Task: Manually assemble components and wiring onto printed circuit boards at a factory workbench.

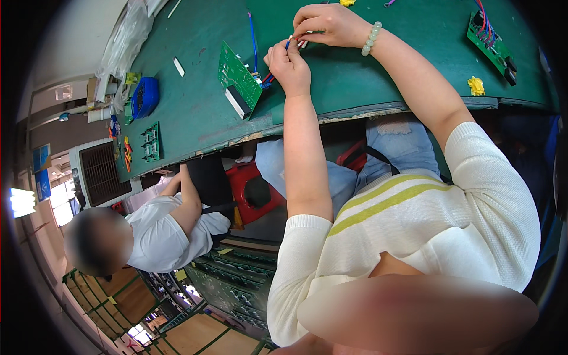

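My left hand (290,72) is closed in a pinch around thin wires (268,78), red and blue, that run from a green circuit board (229,66). The board lies just left of that hand, with a black-and-white block on its near corner. A blue wire (253,41) stretches away from the board's far side. My right hand (332,25), a beaded bracelet at its wrist, meets the left fingertips with its own fingers pinched. Small white and reddish ends show between the hands; exactly what the right fingers grip is partly hidden.
Another green board (488,44) with wires lies at the right, near yellow crumpled bits (476,86). To the left are a white strip (179,67), a blue bin (145,97), a small board (150,142) and pliers (127,154). A co-worker (165,228) sits at left by a red stool (251,192).
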Demonstrator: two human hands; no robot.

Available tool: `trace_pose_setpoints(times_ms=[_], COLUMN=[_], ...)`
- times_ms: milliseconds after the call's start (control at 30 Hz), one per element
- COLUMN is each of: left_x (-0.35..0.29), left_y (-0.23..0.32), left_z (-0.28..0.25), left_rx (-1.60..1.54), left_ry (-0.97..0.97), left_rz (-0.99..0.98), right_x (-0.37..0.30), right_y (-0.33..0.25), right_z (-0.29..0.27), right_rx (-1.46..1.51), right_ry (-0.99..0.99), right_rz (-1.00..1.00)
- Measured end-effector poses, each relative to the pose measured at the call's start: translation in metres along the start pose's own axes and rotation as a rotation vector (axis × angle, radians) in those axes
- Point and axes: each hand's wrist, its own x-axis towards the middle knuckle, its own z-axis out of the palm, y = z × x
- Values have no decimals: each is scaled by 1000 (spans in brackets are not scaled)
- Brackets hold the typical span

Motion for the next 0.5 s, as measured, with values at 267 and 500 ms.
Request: trace_pose_setpoints(times_ms=[267,500], left_x=[2,3], left_y=[2,3], left_z=[2,2], left_rx=[-10,-34], left_ry=[30,31], left_rz=[29,37], right_x=[-5,-7], right_y=[8,17], right_z=[6,19], right_rx=[164,566], right_ry=[36,-58], right_rz=[120,601])
